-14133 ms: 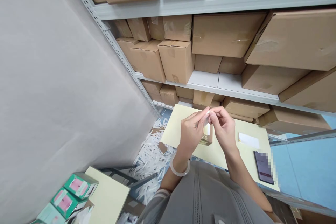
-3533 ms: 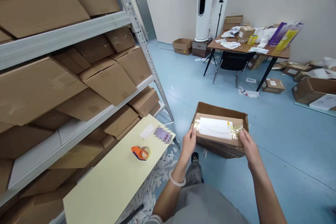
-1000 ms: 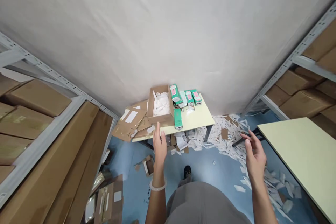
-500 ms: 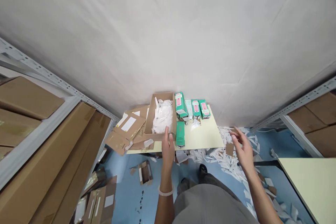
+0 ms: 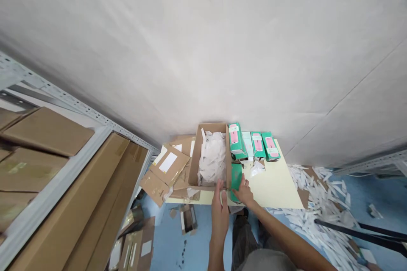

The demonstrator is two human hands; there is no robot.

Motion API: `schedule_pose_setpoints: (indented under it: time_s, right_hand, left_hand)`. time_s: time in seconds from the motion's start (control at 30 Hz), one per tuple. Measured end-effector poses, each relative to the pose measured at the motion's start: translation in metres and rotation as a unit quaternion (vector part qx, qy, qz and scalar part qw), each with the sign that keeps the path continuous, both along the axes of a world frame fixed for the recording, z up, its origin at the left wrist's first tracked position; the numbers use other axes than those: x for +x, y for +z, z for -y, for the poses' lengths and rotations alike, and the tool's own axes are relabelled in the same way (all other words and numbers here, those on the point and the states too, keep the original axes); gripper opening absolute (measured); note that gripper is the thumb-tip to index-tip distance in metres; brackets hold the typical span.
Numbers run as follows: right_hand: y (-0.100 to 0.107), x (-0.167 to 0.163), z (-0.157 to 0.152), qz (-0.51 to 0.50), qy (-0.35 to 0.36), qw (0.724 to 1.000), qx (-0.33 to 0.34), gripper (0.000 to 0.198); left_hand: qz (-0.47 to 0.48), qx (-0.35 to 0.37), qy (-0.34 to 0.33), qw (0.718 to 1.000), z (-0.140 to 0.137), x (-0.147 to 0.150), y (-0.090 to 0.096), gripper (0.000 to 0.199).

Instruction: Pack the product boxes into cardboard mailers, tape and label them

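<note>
Faces a light grey wall (image 5: 203, 51) beyond an open cardboard box (image 5: 213, 128), filled with white paper packing (image 5: 213, 159) and set on a cream counter (image 5: 273, 188). Has the right-hand grip (image 5: 244, 192) at a green carton (image 5: 236, 173) just beside the box's right wall, with index finger extended. Has the left-hand grip (image 5: 220, 211) unclosed, with straight fingers, by the box's near right corner; hard to tell whether touching. Shows pink-labelled green cartons (image 5: 258, 146) and a mint carton (image 5: 248, 146) right of the box; flattened cardboard (image 5: 157, 186) left of the box, with metal shelving (image 5: 63, 180) farther left; paper strips (image 5: 324, 190) on the floor, well right of the box.
</note>
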State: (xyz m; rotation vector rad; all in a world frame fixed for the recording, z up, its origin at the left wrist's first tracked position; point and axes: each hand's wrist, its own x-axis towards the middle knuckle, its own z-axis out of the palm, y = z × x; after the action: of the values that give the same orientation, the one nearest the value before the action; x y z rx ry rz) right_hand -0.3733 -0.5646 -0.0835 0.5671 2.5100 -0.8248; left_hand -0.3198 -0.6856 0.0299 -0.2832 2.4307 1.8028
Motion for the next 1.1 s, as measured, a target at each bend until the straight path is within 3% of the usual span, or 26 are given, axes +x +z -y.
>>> schedule_pose_setpoints:
  time_s: [0.1, 0.2, 0.37, 0.53, 0.7, 0.87, 1.0, 1.1]
  right_hand:
    - [-0.021, -0.005, 0.032, 0.008, -0.029, 0.999, 0.043, 0.095]
    - [-0.032, -0.008, 0.043, 0.010, -0.053, 0.995, 0.079, 0.100]
    - [-0.039, -0.008, 0.030, -0.007, -0.052, 0.993, 0.105, 0.100]
    - [-0.030, 0.000, 0.008, -0.015, -0.051, 0.997, 0.049, 0.099]
    - [-0.006, 0.041, -0.025, -0.020, -0.090, 0.995, -0.024, 0.099]
    - [0.034, 0.088, -0.066, -0.088, -0.174, 0.979, -0.059, 0.102]
    - [0.074, 0.118, -0.110, -0.212, -0.248, 0.944, -0.047, 0.103]
    - [0.100, 0.149, -0.145, -0.295, -0.278, 0.914, -0.024, 0.103]
  left_hand:
    - [0.014, -0.011, -0.015, 1.000, 0.021, -0.010, -0.004, 0.066]
    - [0.021, -0.021, -0.027, 0.999, 0.040, -0.024, -0.001, 0.065]
    - [0.031, -0.030, -0.055, 0.998, 0.051, -0.048, 0.008, 0.064]
    - [0.005, -0.022, -0.128, 0.991, 0.036, -0.070, 0.015, 0.060]
    - [-0.019, -0.013, -0.200, 0.980, 0.006, -0.095, 0.017, 0.057]
    - [-0.054, -0.013, -0.272, 0.961, -0.043, -0.106, 0.024, 0.054]
    - [-0.071, -0.013, -0.328, 0.942, -0.096, -0.094, 0.030, 0.051]
    - [-0.067, 0.001, -0.361, 0.930, -0.144, -0.067, 0.031, 0.049]
